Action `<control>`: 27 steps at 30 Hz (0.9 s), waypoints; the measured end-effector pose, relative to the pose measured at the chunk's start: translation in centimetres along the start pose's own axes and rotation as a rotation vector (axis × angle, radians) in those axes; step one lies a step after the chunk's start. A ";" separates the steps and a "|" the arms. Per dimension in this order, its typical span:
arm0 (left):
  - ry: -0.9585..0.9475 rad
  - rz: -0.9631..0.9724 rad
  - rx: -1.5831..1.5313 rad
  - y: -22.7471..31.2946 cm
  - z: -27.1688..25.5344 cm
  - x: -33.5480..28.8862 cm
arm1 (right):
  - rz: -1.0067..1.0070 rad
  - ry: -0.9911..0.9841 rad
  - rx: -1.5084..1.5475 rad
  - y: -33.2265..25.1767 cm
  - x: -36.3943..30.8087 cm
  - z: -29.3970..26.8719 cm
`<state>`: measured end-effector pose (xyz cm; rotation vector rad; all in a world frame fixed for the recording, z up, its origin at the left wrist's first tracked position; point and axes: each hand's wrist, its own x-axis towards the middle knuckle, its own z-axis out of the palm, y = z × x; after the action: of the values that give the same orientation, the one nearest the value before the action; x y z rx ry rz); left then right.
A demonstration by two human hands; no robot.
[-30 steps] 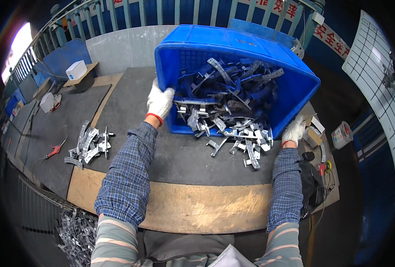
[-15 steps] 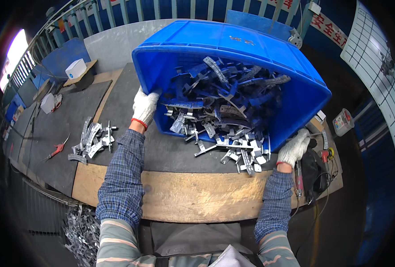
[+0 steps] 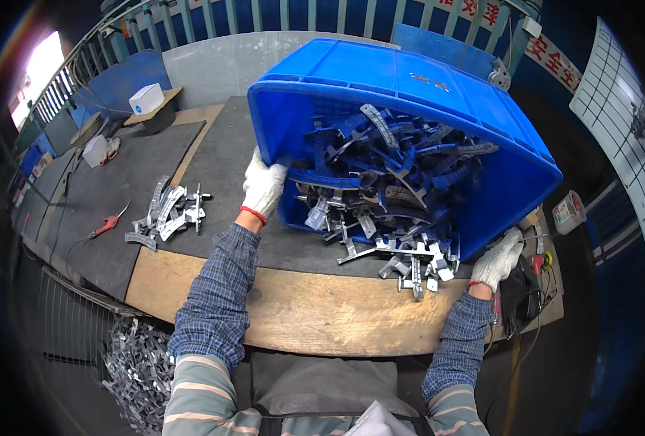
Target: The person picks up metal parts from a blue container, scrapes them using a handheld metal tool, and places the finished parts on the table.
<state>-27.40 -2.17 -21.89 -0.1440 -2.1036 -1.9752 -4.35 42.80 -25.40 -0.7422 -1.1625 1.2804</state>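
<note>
Slanting blue crate, jumbled metal parts

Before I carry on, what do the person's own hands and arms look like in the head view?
The left hand and right hand both wear white knitted gloves with red cuff edges. Dark blue checked sleeve covers, wrinkled and loose, wrap the forearms. Above them show grey-green sleeves with pale pinkish stripes.
</note>
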 end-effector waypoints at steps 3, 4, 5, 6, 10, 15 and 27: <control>0.002 0.012 0.049 0.1 -0.3 0.2 | 0.008 -0.049 -0.001 0.5 -0.1 -0.6; 0.009 0.024 0.124 0.2 -0.4 0.0 | -0.027 -0.061 -0.008 0.7 0.1 -0.9; 0.014 0.048 0.111 0.2 -0.3 -0.4 | -0.087 -0.088 -0.056 1.0 0.3 -1.0; 0.017 0.082 0.082 0.3 -0.4 -0.9 | -0.118 -0.112 -0.102 1.3 0.4 -1.3; 0.246 0.069 0.221 -0.6 1.1 -6.3 | -0.139 -0.217 -0.030 2.0 -1.6 -4.0; 0.130 0.707 0.600 -1.8 2.7 -12.3 | 0.060 -0.352 -0.348 1.7 -9.4 -8.8; -0.278 0.308 0.715 -0.3 -1.3 -16.2 | -0.081 -0.815 -0.609 0.5 -18.3 -6.8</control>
<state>-11.74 -1.90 -26.15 -0.5826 -2.6245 -0.9980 3.73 26.38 -32.25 -0.5887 -2.2839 1.1872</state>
